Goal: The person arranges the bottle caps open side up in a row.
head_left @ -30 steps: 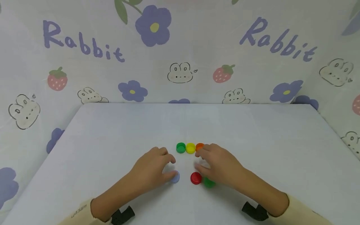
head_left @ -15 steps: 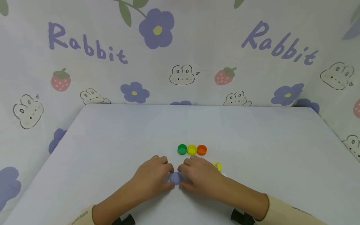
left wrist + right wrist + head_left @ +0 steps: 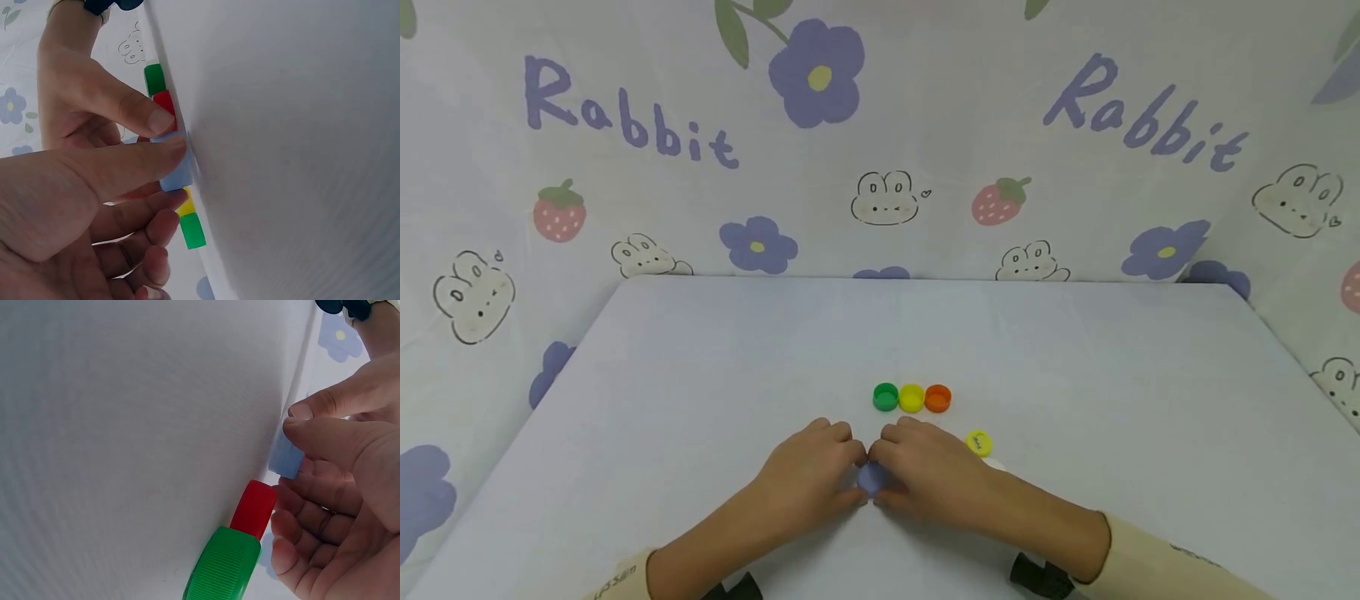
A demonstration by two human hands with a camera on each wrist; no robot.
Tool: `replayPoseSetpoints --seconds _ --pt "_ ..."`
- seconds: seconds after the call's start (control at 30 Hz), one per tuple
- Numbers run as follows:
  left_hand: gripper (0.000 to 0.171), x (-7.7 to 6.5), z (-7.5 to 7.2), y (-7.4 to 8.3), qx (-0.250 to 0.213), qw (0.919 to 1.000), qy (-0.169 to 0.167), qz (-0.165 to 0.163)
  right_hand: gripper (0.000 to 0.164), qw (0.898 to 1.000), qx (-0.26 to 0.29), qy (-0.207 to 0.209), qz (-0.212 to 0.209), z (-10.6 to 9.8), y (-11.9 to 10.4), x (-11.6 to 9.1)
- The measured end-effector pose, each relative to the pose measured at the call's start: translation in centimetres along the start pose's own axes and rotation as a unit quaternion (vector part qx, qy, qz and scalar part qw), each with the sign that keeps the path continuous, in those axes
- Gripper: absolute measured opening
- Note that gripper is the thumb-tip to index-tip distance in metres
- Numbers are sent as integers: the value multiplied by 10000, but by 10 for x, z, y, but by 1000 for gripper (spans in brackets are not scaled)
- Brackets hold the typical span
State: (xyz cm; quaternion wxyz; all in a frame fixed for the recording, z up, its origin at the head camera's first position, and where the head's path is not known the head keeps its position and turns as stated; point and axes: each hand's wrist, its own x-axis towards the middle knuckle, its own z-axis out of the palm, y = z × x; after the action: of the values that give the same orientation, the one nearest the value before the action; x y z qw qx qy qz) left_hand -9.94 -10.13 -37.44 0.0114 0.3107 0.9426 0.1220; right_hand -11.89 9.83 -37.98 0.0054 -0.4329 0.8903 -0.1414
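Note:
A light blue bottle cap (image 3: 872,480) lies on the white table between my two hands. My left hand (image 3: 808,475) pinches its left side, thumb on the near edge and fingers on the far edge. From the right, my right hand (image 3: 936,475) pinches the same cap in a like way, and the fingertips of both hands nearly meet. In the left wrist view my left thumb covers part of the blue cap (image 3: 175,178). A red cap (image 3: 255,509) and a larger ribbed green cap (image 3: 225,565) stand beside my right hand in the right wrist view; the head view hides them.
Beyond the hands, a green cap (image 3: 886,397), a yellow cap (image 3: 912,398) and an orange cap (image 3: 937,398) touch in a row, hollow side up. Another yellow cap (image 3: 979,442) with print and a partly hidden white cap (image 3: 994,464) lie past my right wrist.
My right hand has moved left, from over the red and green caps to the blue cap. My left hand, earlier with its thumb at the cap, now has fingers round its left side.

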Motion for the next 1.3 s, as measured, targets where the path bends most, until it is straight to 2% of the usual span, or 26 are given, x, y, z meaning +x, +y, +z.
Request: replayPoseSetpoints --seconds 0.1,0.23,0.43,0.6,0.8,0.97,1.1,1.2,1.3 --pt "29 -1 0 2 9 10000 44 5 24 9998 175 -67 61 -1 1 -2" --pt "29 -1 -1 3 -45 9998 163 57 24 9964 765 -157 317 -7 4 -6" --pt "31 -3 -6 5 -240 9989 391 94 20 9756 2008 -357 812 -17 9 -9" --pt "29 -4 -8 9 -383 9961 699 372 12 9606 2632 -331 824 -19 18 -13" --pt "22 -3 -9 10 -463 9936 862 566 11 9475 3116 -258 672 -19 27 -18" --pt "19 -1 -9 9 -518 9936 866 510 21 9454 3216 -131 507 -20 30 -21" --pt "16 0 -7 9 -716 9929 857 407 15 9414 3306 -208 636 -21 31 -23" --pt "18 0 -7 10 -901 9919 831 325 9 9330 3506 -285 767 -22 32 -24" --pt "25 0 -7 11 -969 9908 881 326 11 9221 3758 -319 867 -23 33 -24"
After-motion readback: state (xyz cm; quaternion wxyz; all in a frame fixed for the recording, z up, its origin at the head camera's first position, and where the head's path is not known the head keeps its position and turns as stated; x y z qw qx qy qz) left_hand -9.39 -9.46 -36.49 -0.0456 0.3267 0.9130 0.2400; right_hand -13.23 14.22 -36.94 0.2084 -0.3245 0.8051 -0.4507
